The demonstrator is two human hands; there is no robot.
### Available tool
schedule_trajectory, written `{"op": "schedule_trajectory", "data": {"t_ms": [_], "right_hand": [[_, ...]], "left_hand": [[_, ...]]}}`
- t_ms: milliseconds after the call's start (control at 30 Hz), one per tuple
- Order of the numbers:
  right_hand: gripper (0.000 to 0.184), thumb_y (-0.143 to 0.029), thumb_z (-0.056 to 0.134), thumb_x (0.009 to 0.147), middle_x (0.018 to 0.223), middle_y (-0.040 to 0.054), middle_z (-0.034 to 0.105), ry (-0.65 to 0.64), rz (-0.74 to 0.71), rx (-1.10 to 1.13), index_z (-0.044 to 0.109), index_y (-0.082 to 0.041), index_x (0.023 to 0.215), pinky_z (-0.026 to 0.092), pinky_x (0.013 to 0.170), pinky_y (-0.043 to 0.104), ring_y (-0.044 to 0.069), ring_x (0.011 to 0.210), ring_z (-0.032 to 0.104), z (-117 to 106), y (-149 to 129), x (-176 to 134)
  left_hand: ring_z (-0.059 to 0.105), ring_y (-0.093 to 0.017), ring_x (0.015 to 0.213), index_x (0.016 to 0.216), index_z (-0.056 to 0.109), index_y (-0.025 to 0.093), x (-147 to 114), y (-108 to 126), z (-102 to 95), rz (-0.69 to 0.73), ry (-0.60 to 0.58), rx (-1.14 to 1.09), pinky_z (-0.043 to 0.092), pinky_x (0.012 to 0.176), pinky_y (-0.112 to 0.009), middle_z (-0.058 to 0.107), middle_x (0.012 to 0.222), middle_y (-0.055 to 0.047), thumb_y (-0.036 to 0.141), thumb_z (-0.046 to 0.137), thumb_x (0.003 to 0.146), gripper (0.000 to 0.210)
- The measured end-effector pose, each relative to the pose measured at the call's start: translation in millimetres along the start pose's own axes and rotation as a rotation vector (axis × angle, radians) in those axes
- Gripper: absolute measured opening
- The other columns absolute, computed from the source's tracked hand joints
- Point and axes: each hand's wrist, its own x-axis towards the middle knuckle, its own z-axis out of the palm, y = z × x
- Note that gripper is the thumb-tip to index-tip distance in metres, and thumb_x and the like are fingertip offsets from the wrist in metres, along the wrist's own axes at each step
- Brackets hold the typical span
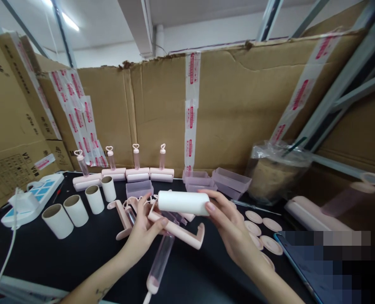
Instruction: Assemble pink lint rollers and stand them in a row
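My left hand (145,226) grips a pink lint roller frame (179,233) with a clear handle (162,259) slanting down toward me. Just above that frame, a white sticky roll (182,202) lies level in my right hand (230,221), its right end between fingers and thumb. The roll's left end is close to the frame's left arm; whether they touch I cannot tell. Behind my left hand lie more pink frames (122,221), partly hidden by it. Several upright white rolls (94,200) stand to the left on the black table.
Several assembled lint rollers (137,174) line the cardboard wall (158,114). Purple translucent covers (231,181) sit at the back. Pink discs (271,245), a phone (298,266) and a bagged drink cup (274,179) are to the right. A power strip (49,194) lies far left.
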Motion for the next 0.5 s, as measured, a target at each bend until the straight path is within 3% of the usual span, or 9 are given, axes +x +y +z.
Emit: {"op": "schedule_trajectory", "data": {"t_ms": [100,300,500], "right_hand": [[0.026,-0.039,0.060,0.081,0.103,0.0045,0.066,-0.054,0.005,-0.034,0.061,-0.026,0.102,0.050,0.078,0.028,0.022,0.097,0.059,5,2,-1],[0.027,-0.040,0.060,0.081,0.099,0.0031,0.068,-0.107,0.068,0.029,0.060,-0.026,0.104,0.050,0.076,0.027,0.020,0.091,0.061,11,5,-2],[0.029,-0.039,0.062,0.080,0.107,0.0030,0.065,-0.236,0.168,0.085,0.061,-0.028,0.107,0.050,0.067,0.025,0.018,0.085,0.060,12,2,-3]], "left_hand": [[0.060,-0.022,0.094,0.129,0.039,0.027,-1,3,-0.3,-0.081,-0.034,-0.043,0.056,0.069,-0.030,0.046,0.129,-0.008,0.025,0.070,0.073,0.064],[0.056,-0.025,0.101,0.123,0.041,0.023,-2,7,-1.1,-0.083,-0.051,-0.031,0.056,0.073,-0.031,0.050,0.121,-0.010,0.026,0.070,0.073,0.057],[0.059,-0.020,0.084,0.106,0.044,0.025,-4,9,-2.2,-0.157,-0.021,-0.031,0.057,0.059,-0.029,0.052,0.098,-0.003,0.030,0.071,0.072,0.043]]}}
